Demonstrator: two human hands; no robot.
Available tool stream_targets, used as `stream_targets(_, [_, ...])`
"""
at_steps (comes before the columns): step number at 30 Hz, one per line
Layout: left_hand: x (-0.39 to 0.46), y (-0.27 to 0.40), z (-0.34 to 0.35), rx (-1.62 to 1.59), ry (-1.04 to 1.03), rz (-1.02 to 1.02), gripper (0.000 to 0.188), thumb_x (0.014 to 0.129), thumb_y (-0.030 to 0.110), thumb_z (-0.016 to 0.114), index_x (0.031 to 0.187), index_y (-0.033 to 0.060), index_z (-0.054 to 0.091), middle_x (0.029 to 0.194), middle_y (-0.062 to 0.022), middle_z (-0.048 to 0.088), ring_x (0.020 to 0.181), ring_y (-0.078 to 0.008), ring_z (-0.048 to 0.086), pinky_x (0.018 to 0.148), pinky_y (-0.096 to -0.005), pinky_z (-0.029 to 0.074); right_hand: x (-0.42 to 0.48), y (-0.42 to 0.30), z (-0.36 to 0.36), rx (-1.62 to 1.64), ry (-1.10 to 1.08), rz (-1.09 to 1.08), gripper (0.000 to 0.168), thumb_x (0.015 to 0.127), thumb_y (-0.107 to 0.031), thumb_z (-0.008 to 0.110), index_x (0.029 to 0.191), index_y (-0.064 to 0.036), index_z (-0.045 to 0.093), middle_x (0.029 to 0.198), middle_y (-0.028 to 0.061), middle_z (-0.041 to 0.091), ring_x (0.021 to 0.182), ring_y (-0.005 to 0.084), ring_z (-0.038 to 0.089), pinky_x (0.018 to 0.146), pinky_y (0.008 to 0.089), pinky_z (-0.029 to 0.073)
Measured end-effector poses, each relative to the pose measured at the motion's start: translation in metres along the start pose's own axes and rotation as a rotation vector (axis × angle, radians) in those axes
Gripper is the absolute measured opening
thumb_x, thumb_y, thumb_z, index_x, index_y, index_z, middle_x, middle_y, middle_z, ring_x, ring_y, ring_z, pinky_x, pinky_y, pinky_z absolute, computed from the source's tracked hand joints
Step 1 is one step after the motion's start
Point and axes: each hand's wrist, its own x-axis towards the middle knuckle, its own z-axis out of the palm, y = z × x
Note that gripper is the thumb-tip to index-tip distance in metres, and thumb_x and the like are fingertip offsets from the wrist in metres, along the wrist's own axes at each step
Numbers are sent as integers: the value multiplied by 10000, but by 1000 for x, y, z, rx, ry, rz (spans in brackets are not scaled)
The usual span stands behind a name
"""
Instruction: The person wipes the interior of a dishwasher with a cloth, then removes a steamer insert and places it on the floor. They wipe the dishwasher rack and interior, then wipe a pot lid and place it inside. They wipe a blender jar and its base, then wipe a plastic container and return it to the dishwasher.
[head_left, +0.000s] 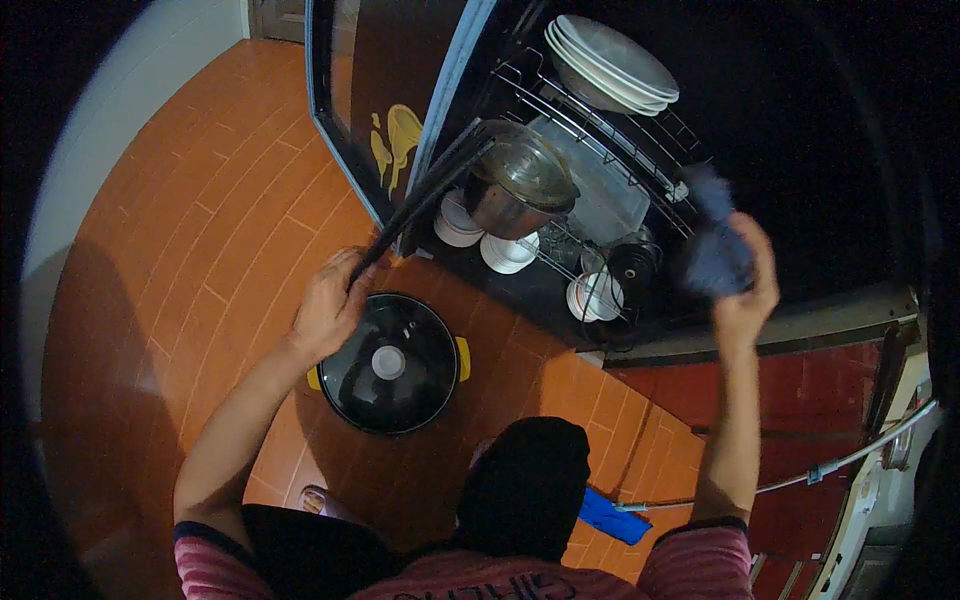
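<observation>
My left hand (334, 304) is closed around the edge of a dark cabinet door (424, 206), which stands swung out from the cabinet. Between the fingers of my right hand (750, 277) is a blurred grey-blue cloth (716, 255), near the right end of a wire dish rack (600, 142). Leaning in the rack are several white plates (615, 64). Below it stand a metal pot with a glass lid (517, 184), a clear plastic container (607, 180) and stacks of white bowls (510, 251).
On the tiled floor by the cabinet is a large pan with a glass lid (390, 397) and yellow handles. A blue flat mop head (615, 516) with a long pole (795, 480) lies at the lower right. Red drawers (810, 390) are beside the cabinet.
</observation>
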Motion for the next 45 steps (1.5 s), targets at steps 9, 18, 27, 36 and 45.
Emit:
stream_targets(9, [-11,-2,4,56,-21,65,176,861,94,436,901,-25,559,839,-188,523,841,-343,512,743,-389,405,-212,31,146,103,-686,88,596,542,122,535,1118,-24,501,1201,117,454,1098,340,420,933,401,357])
stream_targets(18, [-17,1,19,-20,-37,-33,181,871,108,437,904,-5,576,731,-147,496,728,-301,506,681,-368,401,-243,102,275,-337,-473,261,537,710,28,486,1236,26,376,1290,187,359,1209,356,317,978,400,307])
stream_targets(27, [-11,-6,23,-24,-29,-15,171,863,109,446,891,-4,572,717,-150,494,710,-307,505,657,-378,399,-257,102,237,-636,-689,559,528,722,-77,535,1214,49,392,1283,157,342,1194,378,299,946,423,348])
stream_targets(36, [-4,-13,28,-35,6,5,161,852,120,456,848,-28,520,756,-180,498,748,-351,507,660,-388,402,-255,53,255,2,-910,294,619,568,59,588,1165,-41,462,1274,98,397,1183,348,327,982,398,319])
stream_targets(45, [-12,-13,11,-24,-51,-101,227,883,126,400,1021,-12,518,873,-124,540,738,-195,510,663,-295,411,-232,43,262,26,-780,-12,436,685,-39,572,1117,-81,533,1255,50,439,1194,278,351,956,438,323])
